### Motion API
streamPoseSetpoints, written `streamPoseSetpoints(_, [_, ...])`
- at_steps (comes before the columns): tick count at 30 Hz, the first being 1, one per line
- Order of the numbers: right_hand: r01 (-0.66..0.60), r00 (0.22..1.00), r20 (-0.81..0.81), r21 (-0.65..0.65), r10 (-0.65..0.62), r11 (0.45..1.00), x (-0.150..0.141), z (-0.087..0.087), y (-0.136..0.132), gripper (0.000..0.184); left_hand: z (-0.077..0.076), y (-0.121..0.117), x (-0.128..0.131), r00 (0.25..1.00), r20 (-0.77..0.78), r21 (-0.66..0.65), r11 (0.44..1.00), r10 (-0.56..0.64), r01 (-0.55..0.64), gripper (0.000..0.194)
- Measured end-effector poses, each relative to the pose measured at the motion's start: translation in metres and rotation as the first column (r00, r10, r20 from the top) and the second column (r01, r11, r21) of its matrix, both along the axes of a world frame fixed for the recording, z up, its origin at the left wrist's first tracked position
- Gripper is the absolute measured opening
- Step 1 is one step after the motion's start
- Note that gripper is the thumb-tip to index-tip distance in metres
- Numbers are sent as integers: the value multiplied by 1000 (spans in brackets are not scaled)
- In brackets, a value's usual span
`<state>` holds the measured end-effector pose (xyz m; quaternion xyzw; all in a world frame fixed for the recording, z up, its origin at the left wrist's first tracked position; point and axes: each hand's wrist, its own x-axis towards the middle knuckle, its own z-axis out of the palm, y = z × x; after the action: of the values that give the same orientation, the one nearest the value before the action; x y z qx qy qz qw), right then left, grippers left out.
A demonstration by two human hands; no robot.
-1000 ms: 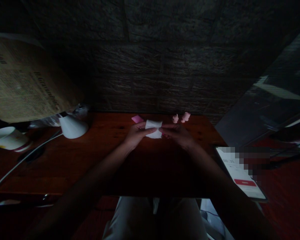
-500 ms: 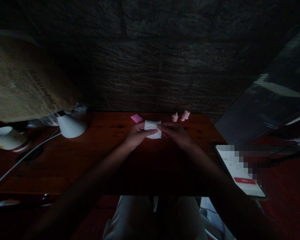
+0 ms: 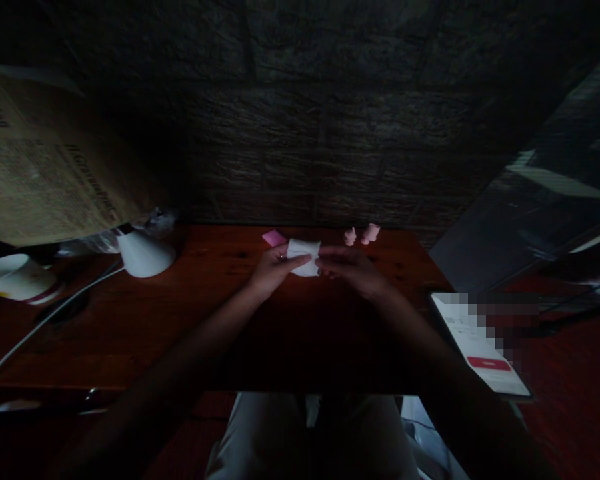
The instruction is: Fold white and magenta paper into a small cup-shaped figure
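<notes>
Between my hands, just above the wooden table, is a small white piece that looks like soft folded cloth (image 3: pixel 300 249). My left hand (image 3: pixel 270 272) pinches its left side, with the thumb laid across the front. At its right edge, the fingers of my right hand (image 3: pixel 353 268) are pressed together on the cloth; their tips are partly hidden and dim. Behind my left hand lies a small pink cushion-shaped piece (image 3: pixel 274 237). Beyond my right hand stand a small pink figure (image 3: pixel 350 236) and a larger pink figure-like piece (image 3: pixel 371 233).
The wooden table (image 3: pixel 180 333) meets a dark stone wall (image 3: pixel 300 133). To the left are a white cone-shaped lamp base (image 3: pixel 145 255) with a cable, a paper cup (image 3: pixel 15 277) and a printed brown paper shade (image 3: pixel 45 167). A lit phone or tablet (image 3: pixel 495 380) lies at the right edge.
Both hands stay at nearly the same spot. My right fingers have shifted slightly along the right edge of the white cloth; a pink bit seen under them a second ago no longer shows.
</notes>
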<state>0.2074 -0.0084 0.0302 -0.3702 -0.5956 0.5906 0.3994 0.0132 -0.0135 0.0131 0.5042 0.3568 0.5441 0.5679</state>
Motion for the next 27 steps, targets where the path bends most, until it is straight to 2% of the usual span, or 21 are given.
streamPoseSetpoints(7, [23, 999, 36, 6, -23, 1000, 2, -2, 1, 32, -1, 2, -3, 999, -38, -46, 999, -7, 5, 39])
streamPoseSetpoints(16, [5, 997, 75, 64, -10, 998, 3, -1, 1, 29, 0, -1, -4, 993, -110, 5, 999, -42, 43, 36])
streamPoseSetpoints(27, [22, 991, 129, 113, -36, 993, 3, -4, 2, 27, 0, -1, -1, 995, -88, 24, 999, -37, 39, 33])
